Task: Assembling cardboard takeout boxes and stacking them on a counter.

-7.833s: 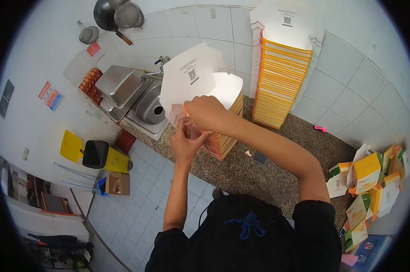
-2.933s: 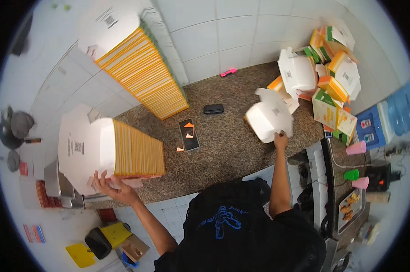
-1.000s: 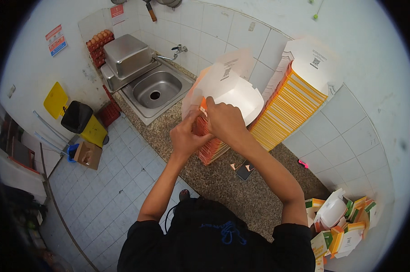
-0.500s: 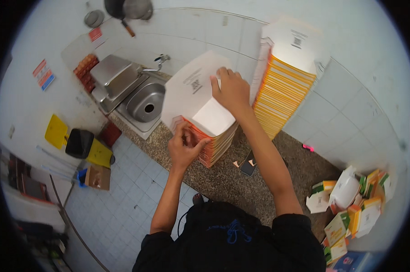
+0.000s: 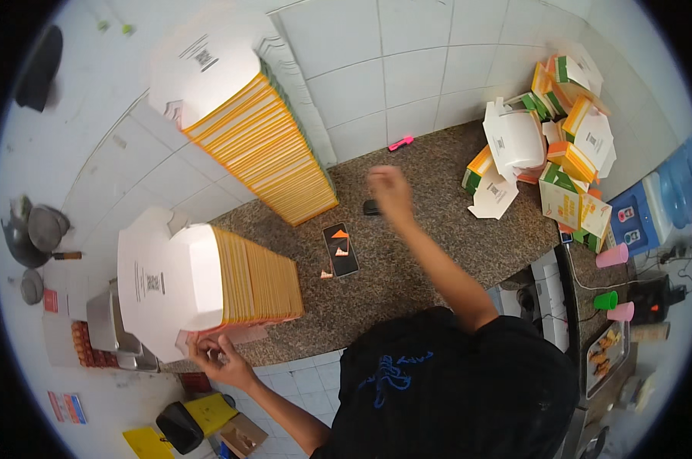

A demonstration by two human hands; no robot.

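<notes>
Two tall stacks of nested takeaway boxes stand on the speckled counter. The nearer stack (image 5: 262, 279) has orange and white edges, and its top box (image 5: 155, 279) has white flaps spread out. At this stack's near lower corner is my left hand (image 5: 222, 361), fingers curled against the top box's edge. My right hand (image 5: 390, 191) is smeared by motion over the counter, its fingers unclear. Beside it lies a small black object (image 5: 371, 207), partly covered. A dark phone (image 5: 341, 251) with orange paper scraps on it lies between the stack and my right hand.
The farther, taller box stack (image 5: 262, 145) leans by the tiled wall. A pink marker-like object (image 5: 400, 143) lies at the wall. Loose folded boxes (image 5: 564, 183) pile up at the right. Cups (image 5: 612, 255) and a food tray (image 5: 607, 358) are beyond. Bins (image 5: 181, 427) stand on the floor.
My view has swung to the right, so the stacks now appear further left. My right hand has left the top box and moved right over the counter. The left hand stays at the stack.
</notes>
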